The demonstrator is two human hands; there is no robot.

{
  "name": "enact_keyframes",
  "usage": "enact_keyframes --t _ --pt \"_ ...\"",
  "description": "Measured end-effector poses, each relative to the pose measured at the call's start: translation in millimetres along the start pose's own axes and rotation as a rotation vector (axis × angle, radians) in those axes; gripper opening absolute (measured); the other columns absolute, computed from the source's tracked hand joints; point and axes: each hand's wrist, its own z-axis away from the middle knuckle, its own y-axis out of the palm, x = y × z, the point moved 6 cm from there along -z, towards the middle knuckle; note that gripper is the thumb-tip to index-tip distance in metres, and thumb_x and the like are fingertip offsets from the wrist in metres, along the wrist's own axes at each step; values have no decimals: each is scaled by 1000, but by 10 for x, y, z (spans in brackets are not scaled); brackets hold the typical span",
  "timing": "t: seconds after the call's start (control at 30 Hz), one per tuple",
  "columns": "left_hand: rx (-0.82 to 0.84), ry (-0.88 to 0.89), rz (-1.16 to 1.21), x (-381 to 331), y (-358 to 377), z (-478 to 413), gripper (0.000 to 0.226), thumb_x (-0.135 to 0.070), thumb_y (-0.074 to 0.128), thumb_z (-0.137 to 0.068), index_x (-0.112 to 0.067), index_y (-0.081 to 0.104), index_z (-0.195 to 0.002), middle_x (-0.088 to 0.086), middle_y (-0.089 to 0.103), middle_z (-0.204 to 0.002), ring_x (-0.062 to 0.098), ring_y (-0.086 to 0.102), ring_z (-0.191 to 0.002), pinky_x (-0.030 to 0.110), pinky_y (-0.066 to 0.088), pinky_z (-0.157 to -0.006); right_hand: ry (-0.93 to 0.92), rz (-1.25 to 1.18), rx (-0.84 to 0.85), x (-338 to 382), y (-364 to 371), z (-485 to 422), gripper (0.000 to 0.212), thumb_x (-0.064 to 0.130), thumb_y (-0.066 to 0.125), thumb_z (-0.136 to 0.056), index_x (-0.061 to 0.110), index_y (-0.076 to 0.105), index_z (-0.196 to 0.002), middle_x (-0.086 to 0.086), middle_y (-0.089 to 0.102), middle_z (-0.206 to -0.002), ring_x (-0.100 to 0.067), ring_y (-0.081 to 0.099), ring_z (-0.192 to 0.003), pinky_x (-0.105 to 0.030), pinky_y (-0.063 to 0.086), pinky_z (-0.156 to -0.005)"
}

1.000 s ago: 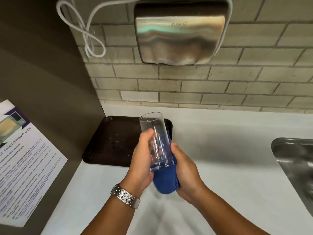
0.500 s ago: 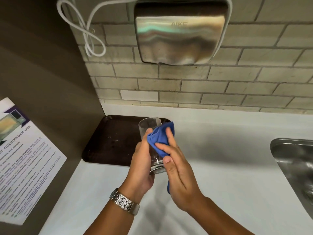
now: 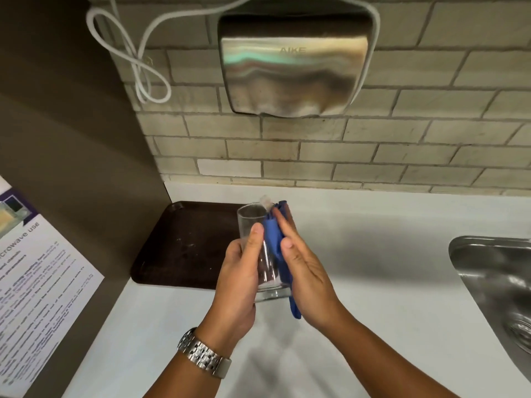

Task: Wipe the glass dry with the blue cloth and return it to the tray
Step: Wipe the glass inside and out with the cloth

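Left hand point(image 3: 238, 271) wrapped around the clear tall drinking glass point(image 3: 260, 254), held upright above the white bench point(image 3: 373, 282), mouth up. Right hand point(image 3: 307, 271) mostly flat, fingers extended, pressing the blue cloth point(image 3: 273, 239) against the glass's right side. Dark brown rectangular tray point(image 3: 184, 242) sits just behind-left, bare. Steel sink point(image 3: 494, 271) far right.

Left hand point(image 3: 240, 275) curled in a grip; right hand point(image 3: 309, 272) flat, fingers point(image 3: 283, 222) extended.
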Motion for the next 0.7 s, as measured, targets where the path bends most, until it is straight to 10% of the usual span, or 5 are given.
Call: enact_keyframes --t 0.13,0.3,0.47,0.7 --pt "-21 34 -55 0 24 28 104 -91 88 -54 -16 73 -123 10 89 -111 31 87 -103 57 69 -95 118 -160 -60 -91 -57 -107 44 37 43 -116 56 43 -155 25 72 -142 -7 70 -132 -27 60 -104" --pt "-57 58 -77 -68 1 -18 86 -82 82 -68 -14 72 -121 11 89 -112 34 85 -109 63 65 -102 50 -71 -43 -76 40 2 46 45 44 -113 60 43 -157 21 38 -174 2 40 -156 -24 41 -125" --pt "-22 59 -108 -116 60 -24 78 -77 84 -73 -17 73 -123 6 90 -109 25 88 -101 38 71 -78 295 -296 -147 -240 -84 -145 35 39 43 -116 35 66 -143 -6 79 -130 -29 77 -122 -42 63 -103" --pt "-105 37 -109 -58 -25 -110 57 -62 79 -95 -14 71 -125 6 91 -104 26 89 -97 44 71 -80 180 -215 -68 -257 24 -99 44 30 39 -118 56 39 -153 43 66 -136 16 64 -127 -4 51 -95"
